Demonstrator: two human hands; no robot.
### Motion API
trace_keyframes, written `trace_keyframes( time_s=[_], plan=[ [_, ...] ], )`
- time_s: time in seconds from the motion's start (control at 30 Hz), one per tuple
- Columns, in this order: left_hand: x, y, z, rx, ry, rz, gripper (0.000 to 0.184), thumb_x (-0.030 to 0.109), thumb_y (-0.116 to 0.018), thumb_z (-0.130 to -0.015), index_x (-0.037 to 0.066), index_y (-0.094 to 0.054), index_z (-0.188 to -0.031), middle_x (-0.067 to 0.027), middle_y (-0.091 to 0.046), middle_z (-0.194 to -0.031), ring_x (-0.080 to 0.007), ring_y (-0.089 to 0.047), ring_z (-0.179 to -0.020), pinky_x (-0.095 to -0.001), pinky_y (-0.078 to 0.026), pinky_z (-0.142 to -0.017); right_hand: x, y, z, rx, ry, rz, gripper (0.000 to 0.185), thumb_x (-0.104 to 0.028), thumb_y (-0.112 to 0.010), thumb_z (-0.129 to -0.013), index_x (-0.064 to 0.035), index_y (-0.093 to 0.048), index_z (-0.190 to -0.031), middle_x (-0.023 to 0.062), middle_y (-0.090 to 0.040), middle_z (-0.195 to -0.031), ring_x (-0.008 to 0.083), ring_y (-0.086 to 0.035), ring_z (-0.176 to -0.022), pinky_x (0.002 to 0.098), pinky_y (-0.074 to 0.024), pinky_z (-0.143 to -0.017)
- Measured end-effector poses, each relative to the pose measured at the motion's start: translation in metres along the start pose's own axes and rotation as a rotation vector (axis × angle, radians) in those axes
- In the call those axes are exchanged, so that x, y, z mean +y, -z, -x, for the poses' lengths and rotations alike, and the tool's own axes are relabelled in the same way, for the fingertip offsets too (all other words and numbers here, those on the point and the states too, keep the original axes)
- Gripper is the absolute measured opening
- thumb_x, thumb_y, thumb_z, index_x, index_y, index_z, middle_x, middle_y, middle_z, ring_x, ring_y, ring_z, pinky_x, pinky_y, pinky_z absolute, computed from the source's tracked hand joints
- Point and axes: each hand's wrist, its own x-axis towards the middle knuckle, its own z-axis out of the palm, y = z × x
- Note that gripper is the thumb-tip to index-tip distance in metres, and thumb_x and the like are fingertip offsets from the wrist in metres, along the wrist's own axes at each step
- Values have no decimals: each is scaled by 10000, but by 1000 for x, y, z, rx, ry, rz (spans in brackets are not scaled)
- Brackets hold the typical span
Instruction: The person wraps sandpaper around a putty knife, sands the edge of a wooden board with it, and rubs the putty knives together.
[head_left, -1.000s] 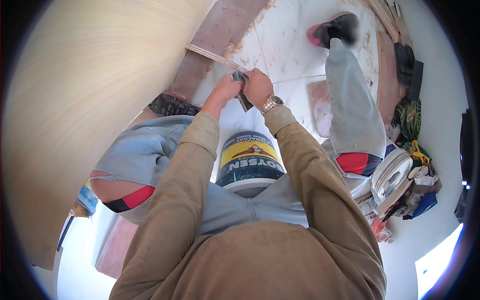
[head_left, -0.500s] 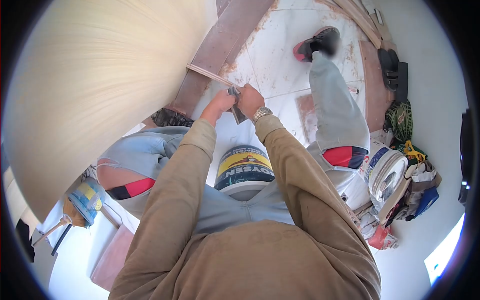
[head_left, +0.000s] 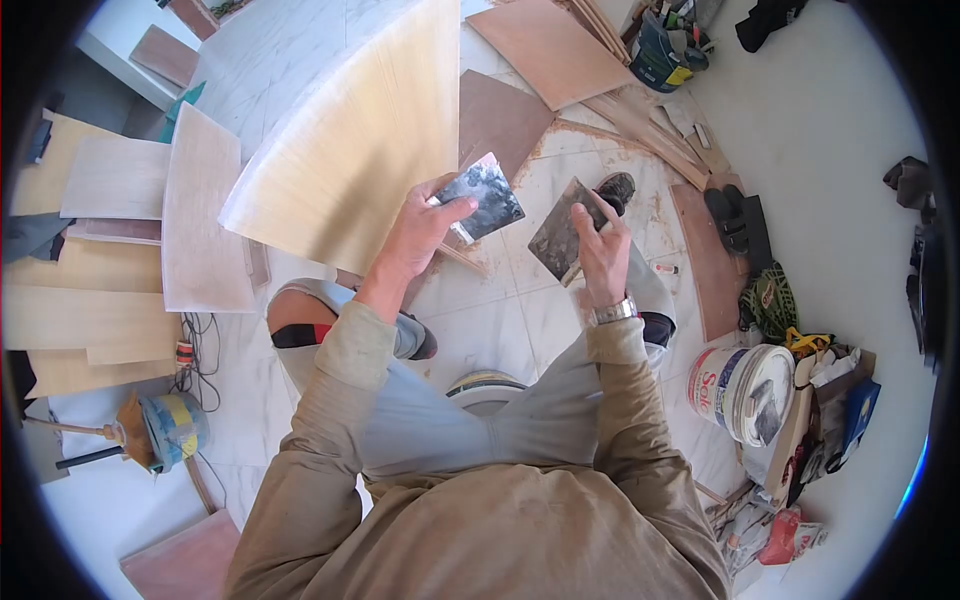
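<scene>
Up in front of my knees, my left hand (head_left: 425,225) grips a flat rectangular plate (head_left: 488,198), blotched black, grey and white like a putty scraper, with the thumb across its face. A short gap to the right, my right hand (head_left: 605,258) is closed around a second flat plate (head_left: 560,235), dull grey-brown with a pale edge at its lower corner. The two plates do not touch. Beyond my left hand rises a large pale wood panel (head_left: 370,130) with a curved edge. Between my thighs shows the top of a paint bucket (head_left: 487,382).
A white paint bucket (head_left: 715,390) stands at the right beside a box of mixed items (head_left: 830,400). Left are stacked wood panels (head_left: 205,220), a cable (head_left: 205,365) and a blue bucket (head_left: 180,430). Brown boards (head_left: 550,50) lie ahead on the tiled floor.
My hands, close together near the panel's edge before, are now raised and apart, each showing a plate. My view has shifted and shows more of the room; the large panel appears smaller.
</scene>
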Motion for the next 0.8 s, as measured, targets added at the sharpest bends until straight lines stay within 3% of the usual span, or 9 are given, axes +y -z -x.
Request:
trace_keyframes(
  time_s=[0.1,0.23,0.27,0.37,0.47,0.57,0.6,0.7,0.8],
  plan=[
    [22,-30,37,115,-366,-412,412,-35,-591,-905,26,-653,-1307,-48,-659,-1229,-141,-617,-1101,-280,-491,-960,-39,15,43,-17,-53,-290,385,-281,-715,-967,30,-697,-1192,-34,-589,-732,13,-448,-645,208,-349,-543],
    [17,-32,68,223,-1037,-1054,512,-154,-563,-825,118,-728,-1226,-71,-655,-1215,-240,-632,-1126,-360,-461,-1053,-75,24,84,-61,68,-391,332,-215,-705,-978,33,-685,-1198,-46,-624,-797,10,-468,-679,189,-356,-561],
    [19,-37,75,271,-1089,-1021,559,-180,-584,-762,144,-749,-1187,-75,-670,-1170,-272,-637,-1106,-393,-483,-1034,-84,29,92,-92,64,-414,306,-188,-699,-980,35,-685,-1190,-35,-641,-832,25,-497,-709,188,-389,-600],
    [17,-34,83,251,-1132,-886,484,-159,-578,-786,90,-744,-1167,-70,-685,-1131,-226,-653,-1075,-359,-505,-983,-105,35,108,-125,95,-405,257,-118,-680,-980,46,-680,-1178,11,-675,-919,66,-571,-808,199,-461,-716],
    [41,-48,114,105,-499,-466,378,-104,-592,-780,31,-707,-1113,-67,-678,-1080,-169,-647,-1002,-310,-515,-905,-127,38,112,-172,450,-39,301,-58,-669,-954,38,-653,-1239,75,-693,-1028,103,-605,-911,245,-494,-807],
    [53,-49,125,34,-254,-79,303,-33,-611,-759,16,-646,-1056,-59,-654,-1033,-124,-618,-943,-265,-505,-834,-157,29,120,-187,480,158,350,-32,-666,-928,27,-638,-1272,128,-688,-1114,130,-604,-989,287,-498,-883],
    [60,-51,129,9,-214,-84,314,-7,-626,-734,37,-600,-1044,-44,-630,-975,-115,-596,-866,-253,-492,-791,-163,26,120,-215,465,151,358,-51,-682,-916,23,-648,-1265,126,-715,-1061,153,-628,-964,312,-508,-893],
    [48,-39,120,-88,-159,13,284,20,-633,-749,29,-601,-1031,-28,-613,-933,-100,-579,-837,-245,-473,-759,-167,25,107,-498,335,130,304,-97,-689,-932,3,-683,-1219,90,-736,-921,127,-655,-835,277,-533,-761],
    [45,-38,115,-106,-159,-49,253,90,-641,-774,51,-581,-1017,9,-575,-899,-75,-538,-822,-226,-435,-763,-161,16,99,-574,68,-93,258,-167,-711,-949,19,-720,-1128,44,-723,-800,58,-615,-650,217,-484,-545]
  ],
)
